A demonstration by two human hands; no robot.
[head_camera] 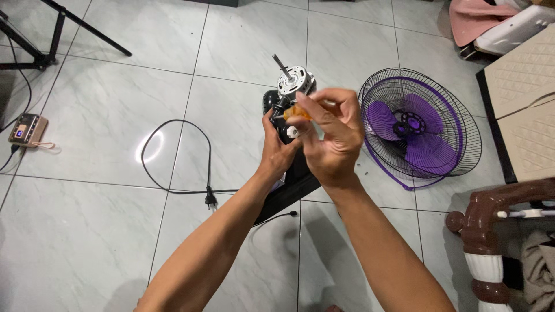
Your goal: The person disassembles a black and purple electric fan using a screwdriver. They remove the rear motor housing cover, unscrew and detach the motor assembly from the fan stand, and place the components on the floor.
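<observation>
Tiled floor (pixel 115 242): serving as the work surface, everything spread across it. Fan grille (pixel 420 128), black wire with purple rim and purple blades (pixel 404 124) lying inside it: resting flat on the right, set apart from the body so the motor is standing bare. Fan body (pixel 292 190), black, leaning up from the floor at centre: being steadied upright so its top faces the person. Cord (pixel 173 156): trailing loose in a loop to the left, plug (pixel 211 200) lying unconnected near the left forearm. Motor (pixel 293 81), silver, shaft pointing up and away: sitting exposed at the top of the body, just beyond the hands. Left hand (pixel 277 147): gripping the body's neck below the motor, fingers wrapped around it, bracing it. Right hand (pixel 332 136): fingers pinching closed on a screwdriver (pixel 296 113) with an orange handle, tip aimed left at the neck. Small box (pixel 26 130) with a lit display: sitting at the far left.
</observation>
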